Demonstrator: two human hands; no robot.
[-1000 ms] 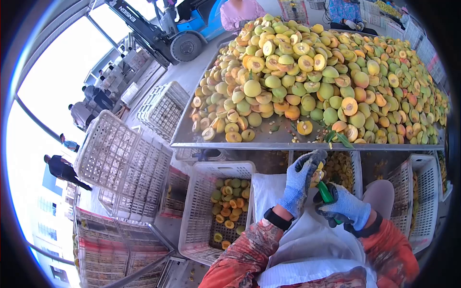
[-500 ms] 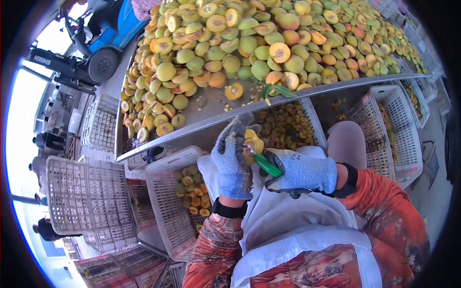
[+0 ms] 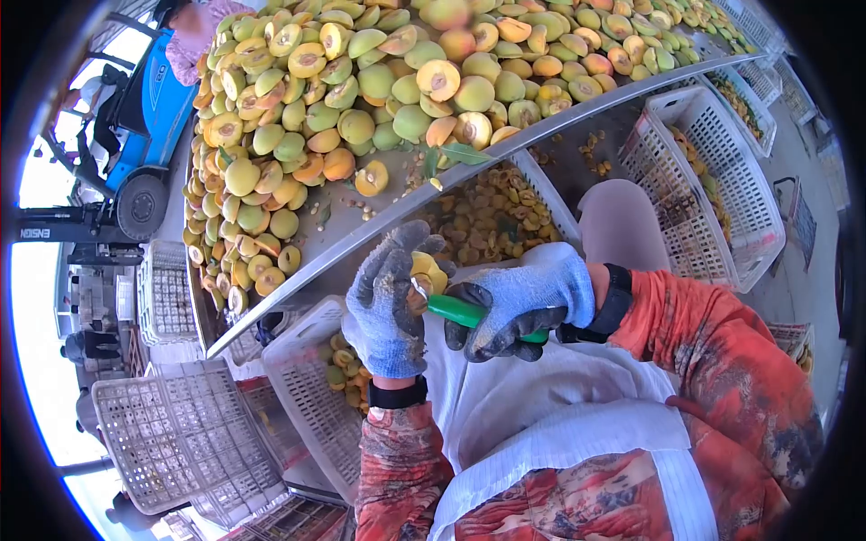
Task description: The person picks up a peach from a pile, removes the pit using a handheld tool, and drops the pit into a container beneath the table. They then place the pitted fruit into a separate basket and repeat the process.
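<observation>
My left hand (image 3: 388,316), in a blue knit glove with grey coating, is closed around a yellow peach half (image 3: 428,270). My right hand (image 3: 532,293), gloved the same way, grips a green-handled pitting knife (image 3: 458,310). Its curved metal tip meets the lower part of the peach half, where some brownish flesh or pit shows. Both hands are above my white apron (image 3: 505,406), just in front of the metal table's edge (image 3: 361,236). Many cut peaches (image 3: 352,126) are heaped on that table.
Below the table edge stands a crate of small yellow-brown pieces (image 3: 496,216). A white crate (image 3: 311,397) with peach halves is at my left, another crate (image 3: 713,180) at my right. Stacked crates (image 3: 180,433), a blue forklift (image 3: 149,117) and a person in pink (image 3: 189,45) are farther left.
The view has shifted, bringing more of the forklift and the person in pink into sight. The pitting knife's handle now lies more level, its tip still at the peach half.
</observation>
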